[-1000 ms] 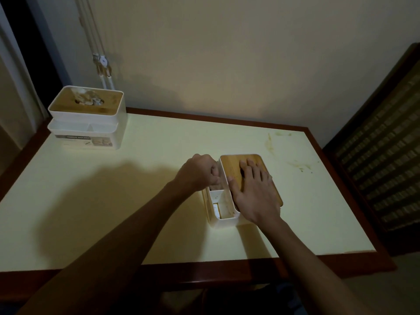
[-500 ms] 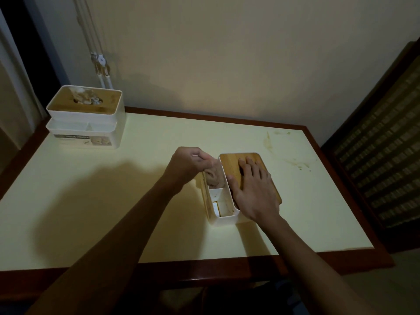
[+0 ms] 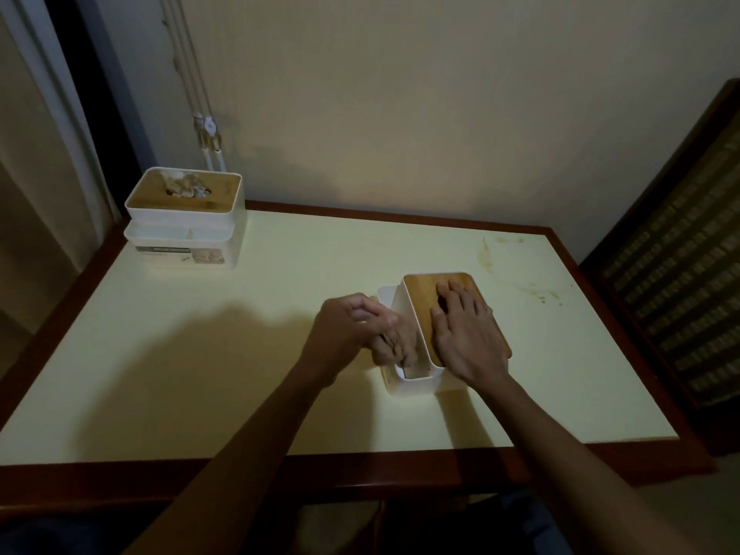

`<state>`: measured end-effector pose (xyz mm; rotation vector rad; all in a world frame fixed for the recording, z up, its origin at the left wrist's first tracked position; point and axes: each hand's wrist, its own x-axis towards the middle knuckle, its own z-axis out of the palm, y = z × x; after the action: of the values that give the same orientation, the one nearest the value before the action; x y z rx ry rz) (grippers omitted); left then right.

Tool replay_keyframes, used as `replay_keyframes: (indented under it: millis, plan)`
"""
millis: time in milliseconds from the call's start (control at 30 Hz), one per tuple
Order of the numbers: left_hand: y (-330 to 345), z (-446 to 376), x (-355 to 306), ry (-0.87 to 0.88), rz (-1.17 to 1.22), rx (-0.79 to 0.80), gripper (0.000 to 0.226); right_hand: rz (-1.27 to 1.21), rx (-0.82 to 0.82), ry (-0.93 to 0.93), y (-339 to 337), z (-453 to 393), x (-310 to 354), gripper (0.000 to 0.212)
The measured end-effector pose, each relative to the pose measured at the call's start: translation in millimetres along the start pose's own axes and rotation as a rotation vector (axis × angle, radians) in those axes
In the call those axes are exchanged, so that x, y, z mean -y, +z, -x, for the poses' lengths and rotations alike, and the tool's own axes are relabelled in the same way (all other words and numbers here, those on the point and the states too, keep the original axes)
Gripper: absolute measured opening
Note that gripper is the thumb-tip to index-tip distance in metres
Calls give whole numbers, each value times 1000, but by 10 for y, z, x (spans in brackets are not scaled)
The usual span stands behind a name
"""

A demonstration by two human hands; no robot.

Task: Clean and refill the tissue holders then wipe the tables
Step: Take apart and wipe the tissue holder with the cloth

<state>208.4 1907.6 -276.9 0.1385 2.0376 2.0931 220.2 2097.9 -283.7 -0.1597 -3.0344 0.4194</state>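
Table (image 3: 240,354): pale yellow top with a dark wood border, smeared with brown stains (image 3: 520,274) near the far right corner.
Far tissue holder (image 3: 186,218): it stood upright at the far left corner, tissue poking through its bamboo lid.
Near tissue holder (image 3: 416,378): white, right of centre, side compartments toward you.
Your right hand (image 3: 466,334): it lay flat, fingers straight, on the bamboo lid (image 3: 424,286).
Your left hand (image 3: 352,326): its curled fingers pinched a crumpled brownish wad (image 3: 394,344) at the side compartment.

White pipes (image 3: 208,150) run down the wall (image 3: 400,94); a dark cabinet (image 3: 680,254) stands right.
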Motion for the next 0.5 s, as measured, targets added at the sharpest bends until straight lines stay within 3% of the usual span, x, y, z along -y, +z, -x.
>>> replay_keyframes:
  millis: [133, 367, 500]
  plan:
    - [123, 44, 48, 59, -278, -66, 9, 3, -3, 3, 1, 1, 1, 58]
    - [273, 89, 115, 184, -432, -219, 9, 13, 4, 14, -5, 2, 5, 50]
    - [315, 168, 179, 311, -596, -216, 9, 2, -7, 11, -7, 4, 16, 50]
